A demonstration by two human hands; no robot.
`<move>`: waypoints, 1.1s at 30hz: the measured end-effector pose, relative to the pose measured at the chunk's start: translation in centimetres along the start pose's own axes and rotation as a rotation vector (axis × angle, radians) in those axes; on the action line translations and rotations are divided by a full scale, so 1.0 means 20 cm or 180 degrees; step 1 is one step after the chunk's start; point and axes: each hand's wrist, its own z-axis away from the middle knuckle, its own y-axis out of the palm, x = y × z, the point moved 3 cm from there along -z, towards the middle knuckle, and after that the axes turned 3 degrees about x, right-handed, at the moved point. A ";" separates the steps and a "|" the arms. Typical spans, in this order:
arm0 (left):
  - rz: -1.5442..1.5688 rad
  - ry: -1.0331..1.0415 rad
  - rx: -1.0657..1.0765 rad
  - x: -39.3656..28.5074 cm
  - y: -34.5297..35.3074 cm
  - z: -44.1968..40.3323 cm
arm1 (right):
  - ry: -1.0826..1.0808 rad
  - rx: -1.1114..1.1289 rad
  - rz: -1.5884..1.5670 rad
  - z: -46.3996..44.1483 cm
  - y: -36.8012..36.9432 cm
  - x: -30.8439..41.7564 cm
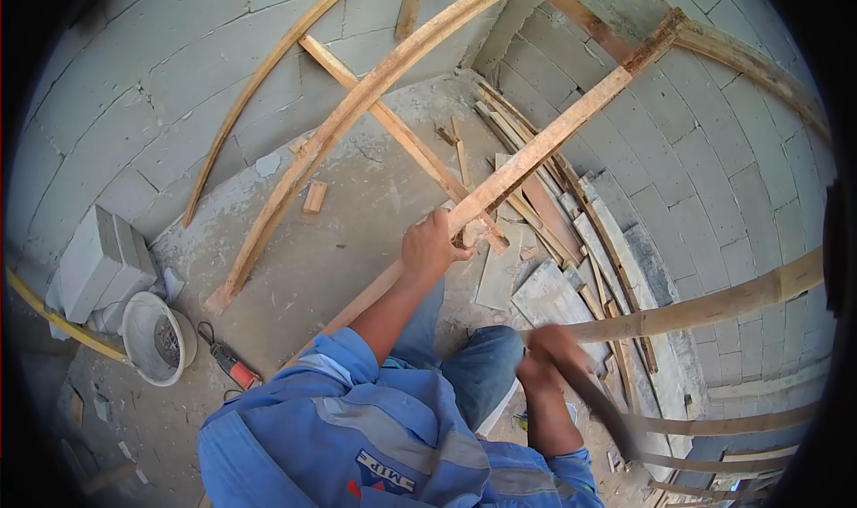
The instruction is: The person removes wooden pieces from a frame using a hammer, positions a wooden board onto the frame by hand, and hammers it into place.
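Observation:
My left hand (pixel 430 247) is wrapped round a long wooden beam (pixel 553 142), which slants from lower left to upper right. Beside that hand, a thinner wooden brace (pixel 415 145) meets the beam from the upper left. My right hand (pixel 555 358), smeared by motion, is closed on a dark, blurred tool (pixel 603 405) near my knee. What kind of tool it is cannot be made out. A light wooden pole (pixel 696 312) runs to the right from behind my right hand.
Wooden posts (pixel 295 173) rise at the left. A bucket (pixel 186 334), a red power tool (pixel 239 370) and grey blocks (pixel 94 258) stand at the lower left. Loose boards (pixel 558 218) lie along the right block wall (pixel 705 178).

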 end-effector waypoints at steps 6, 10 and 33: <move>0.0074 -0.0009 -0.0268 -0.01 -0.03 -0.01 | 0.1305 0.0753 0.0620 -0.09 0.18 -0.21; 0.0061 0.0010 0.0102 -0.03 -0.05 0.01 | -0.0595 -0.0969 -0.0600 -0.22 -0.16 0.13; 0.0128 -0.0060 0.0105 -0.01 -0.02 0.01 | 0.1429 0.1277 0.0878 0.11 0.19 -0.20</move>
